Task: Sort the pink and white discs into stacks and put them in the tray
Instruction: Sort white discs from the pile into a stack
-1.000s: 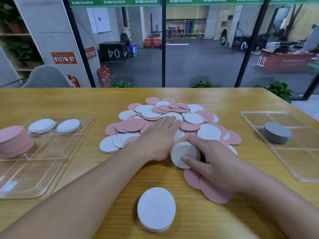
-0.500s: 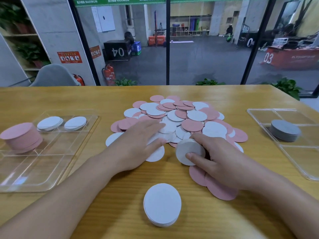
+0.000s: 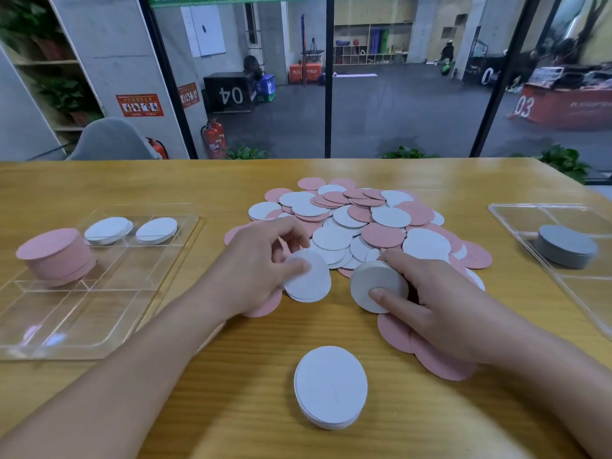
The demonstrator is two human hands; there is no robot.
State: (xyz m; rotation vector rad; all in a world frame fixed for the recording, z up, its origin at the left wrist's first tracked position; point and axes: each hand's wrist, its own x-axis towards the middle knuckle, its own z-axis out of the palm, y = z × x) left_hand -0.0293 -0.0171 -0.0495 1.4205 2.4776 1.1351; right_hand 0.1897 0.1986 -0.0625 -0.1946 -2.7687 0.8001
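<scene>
A loose pile of pink and white discs (image 3: 364, 223) covers the middle of the table. My left hand (image 3: 255, 273) pinches a few white discs (image 3: 309, 281) at the pile's near left edge. My right hand (image 3: 440, 303) grips a small stack of white discs (image 3: 371, 286), tilted on edge, thumb on its face. A flat white stack (image 3: 331, 387) lies near me. The clear tray (image 3: 99, 313) on the left holds a pink stack (image 3: 56, 256) and two low white stacks (image 3: 109, 230).
A second clear tray (image 3: 583, 293) at the right edge holds a grey stack (image 3: 566, 246). Pink discs (image 3: 430, 356) lie under my right wrist. Beyond the table's far edge are a glass wall and a grey chair (image 3: 109, 140).
My left hand has drawn back from the pile's middle toward me and now pinches white discs. My right hand and its stack have barely moved.
</scene>
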